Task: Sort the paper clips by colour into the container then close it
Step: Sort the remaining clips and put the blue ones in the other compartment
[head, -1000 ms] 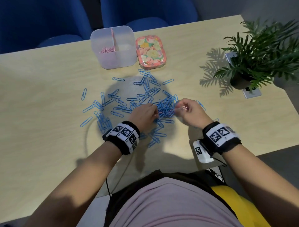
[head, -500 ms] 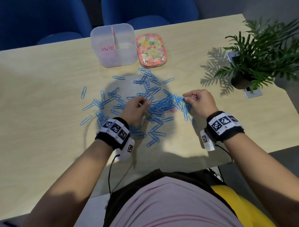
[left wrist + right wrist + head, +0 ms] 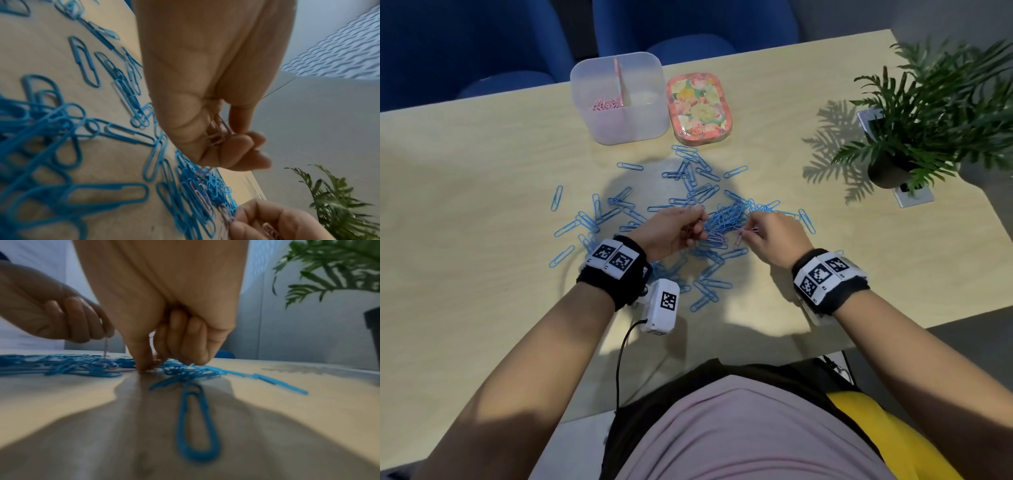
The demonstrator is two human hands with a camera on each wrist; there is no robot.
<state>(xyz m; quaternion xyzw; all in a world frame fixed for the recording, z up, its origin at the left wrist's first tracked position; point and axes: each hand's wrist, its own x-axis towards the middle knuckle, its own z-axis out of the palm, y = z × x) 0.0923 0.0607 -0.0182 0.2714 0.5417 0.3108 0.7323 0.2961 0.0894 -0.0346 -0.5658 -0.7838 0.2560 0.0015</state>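
Several blue paper clips (image 3: 726,219) lie scattered in a heap mid-table, with a few pink clips (image 3: 738,236) mixed in. My left hand (image 3: 678,229) curls round a small bunch of pink clips (image 3: 218,134) just left of the heap. My right hand (image 3: 767,236) pinches a pink clip (image 3: 751,230) at the heap's right side, fingertips (image 3: 147,368) down on the table. The clear divided container (image 3: 619,99) stands at the back with pink clips (image 3: 606,102) in its left compartment. Its floral lid (image 3: 698,108) lies beside it on the right.
A potted plant (image 3: 914,137) stands at the right on the wooden table (image 3: 465,240). Blue chairs (image 3: 688,27) line the far edge. A cable (image 3: 619,359) hangs from the left wrist camera near the front edge.
Both hands drew back toward me and closer together over the heap. The right hand came down onto a pink clip; the left still holds its pink bunch.
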